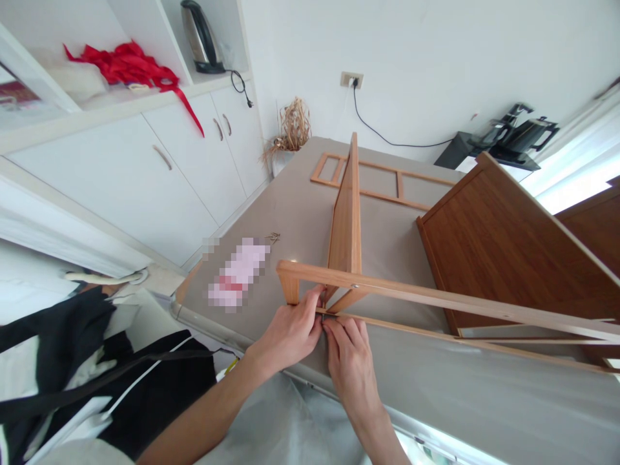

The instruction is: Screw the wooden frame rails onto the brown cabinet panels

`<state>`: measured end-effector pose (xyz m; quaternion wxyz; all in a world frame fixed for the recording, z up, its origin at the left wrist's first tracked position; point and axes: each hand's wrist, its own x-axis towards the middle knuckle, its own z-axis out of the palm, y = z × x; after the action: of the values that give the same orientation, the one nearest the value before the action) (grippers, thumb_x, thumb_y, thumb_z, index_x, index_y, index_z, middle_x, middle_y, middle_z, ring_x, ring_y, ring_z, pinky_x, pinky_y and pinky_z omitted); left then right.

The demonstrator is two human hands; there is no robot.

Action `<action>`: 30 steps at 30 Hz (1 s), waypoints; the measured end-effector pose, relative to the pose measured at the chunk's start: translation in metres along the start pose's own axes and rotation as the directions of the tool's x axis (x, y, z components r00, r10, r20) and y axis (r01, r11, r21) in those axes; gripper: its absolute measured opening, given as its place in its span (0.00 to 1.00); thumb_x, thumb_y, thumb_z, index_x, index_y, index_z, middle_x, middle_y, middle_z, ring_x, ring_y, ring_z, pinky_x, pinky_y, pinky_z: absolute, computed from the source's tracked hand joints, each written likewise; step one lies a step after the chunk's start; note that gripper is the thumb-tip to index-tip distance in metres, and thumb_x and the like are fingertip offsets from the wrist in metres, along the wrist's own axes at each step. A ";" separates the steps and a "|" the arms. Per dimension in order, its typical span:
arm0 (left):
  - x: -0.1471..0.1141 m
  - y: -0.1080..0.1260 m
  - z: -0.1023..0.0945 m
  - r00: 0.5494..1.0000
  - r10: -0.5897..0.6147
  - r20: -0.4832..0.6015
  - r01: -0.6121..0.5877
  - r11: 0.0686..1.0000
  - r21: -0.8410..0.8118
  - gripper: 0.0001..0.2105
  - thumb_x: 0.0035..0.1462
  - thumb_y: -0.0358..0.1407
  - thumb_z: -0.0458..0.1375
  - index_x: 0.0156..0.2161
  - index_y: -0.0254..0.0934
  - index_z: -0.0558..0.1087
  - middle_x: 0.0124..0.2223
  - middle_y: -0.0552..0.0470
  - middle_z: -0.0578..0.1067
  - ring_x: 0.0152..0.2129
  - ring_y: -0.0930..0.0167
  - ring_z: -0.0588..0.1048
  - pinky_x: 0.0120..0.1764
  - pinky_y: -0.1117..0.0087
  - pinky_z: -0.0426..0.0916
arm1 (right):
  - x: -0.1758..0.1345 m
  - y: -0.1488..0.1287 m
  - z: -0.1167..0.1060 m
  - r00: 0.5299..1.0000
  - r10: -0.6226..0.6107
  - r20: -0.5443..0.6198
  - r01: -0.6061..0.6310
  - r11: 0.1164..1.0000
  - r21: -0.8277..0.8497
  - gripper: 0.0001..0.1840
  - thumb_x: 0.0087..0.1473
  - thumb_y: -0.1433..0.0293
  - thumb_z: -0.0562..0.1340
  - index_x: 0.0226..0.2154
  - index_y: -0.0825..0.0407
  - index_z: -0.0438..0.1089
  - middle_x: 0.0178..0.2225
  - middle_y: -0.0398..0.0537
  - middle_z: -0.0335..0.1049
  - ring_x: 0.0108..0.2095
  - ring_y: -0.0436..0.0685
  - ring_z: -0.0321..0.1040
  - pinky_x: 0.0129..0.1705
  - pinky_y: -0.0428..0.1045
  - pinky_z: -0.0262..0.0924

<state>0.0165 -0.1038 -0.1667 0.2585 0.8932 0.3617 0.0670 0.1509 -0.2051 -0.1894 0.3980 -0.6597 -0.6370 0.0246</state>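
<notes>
Light-wood shelf frame [436,300] is lying with its long rail running rightward across the tabletop [300,213]; both hands are meeting at its near-left joint, left hand [290,332] gripping the rail, right hand [349,355] pinching something tiny underneath.

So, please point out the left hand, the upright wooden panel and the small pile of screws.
left hand [290,332]: head view, back of the hand.
upright wooden panel [346,223]: head view, middle of its broad face.
small pile of screws [274,237]: head view, centre of the pile.
</notes>
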 end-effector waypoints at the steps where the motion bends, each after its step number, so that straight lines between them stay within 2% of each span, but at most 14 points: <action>1: 0.000 0.000 0.000 1.000 0.002 -0.001 -0.002 1.000 -0.002 0.16 0.68 0.28 0.48 0.58 0.40 0.55 0.59 0.44 0.76 0.51 0.59 0.81 0.44 0.59 0.77 | 0.000 0.000 0.000 1.000 0.007 -0.003 -0.007 1.000 0.004 0.12 0.68 0.77 0.57 0.44 0.49 0.74 0.39 0.46 0.73 0.40 0.55 0.67 0.46 0.53 0.68; 6: -0.001 0.001 -0.003 1.000 -0.005 0.005 0.005 1.000 -0.007 0.11 0.68 0.28 0.48 0.53 0.40 0.58 0.57 0.43 0.77 0.50 0.58 0.81 0.44 0.58 0.77 | 0.000 0.000 0.002 0.999 0.049 -0.016 -0.049 0.998 0.040 0.12 0.69 0.77 0.57 0.43 0.48 0.74 0.39 0.46 0.73 0.40 0.54 0.67 0.45 0.52 0.68; 13: -0.003 0.003 -0.008 1.000 0.004 0.024 -0.003 1.000 -0.023 0.17 0.65 0.30 0.51 0.57 0.40 0.57 0.57 0.43 0.76 0.53 0.58 0.80 0.47 0.59 0.76 | 0.000 0.001 0.001 0.996 0.094 0.001 -0.094 0.993 0.071 0.13 0.69 0.75 0.55 0.43 0.48 0.75 0.39 0.47 0.74 0.39 0.55 0.69 0.44 0.53 0.69; 30: -0.004 0.003 -0.009 0.999 0.017 0.028 -0.015 0.999 -0.049 0.19 0.65 0.30 0.52 0.58 0.40 0.55 0.59 0.41 0.76 0.54 0.55 0.79 0.48 0.55 0.76 | 0.009 -0.005 -0.006 0.997 0.028 0.075 -0.029 0.999 0.015 0.12 0.68 0.78 0.56 0.41 0.50 0.74 0.36 0.46 0.71 0.37 0.55 0.65 0.41 0.51 0.65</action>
<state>0.0130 -0.1044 -0.1576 0.2848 0.8904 0.3491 0.0652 0.1515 -0.2007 -0.1779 0.3789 -0.6641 -0.6417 0.0603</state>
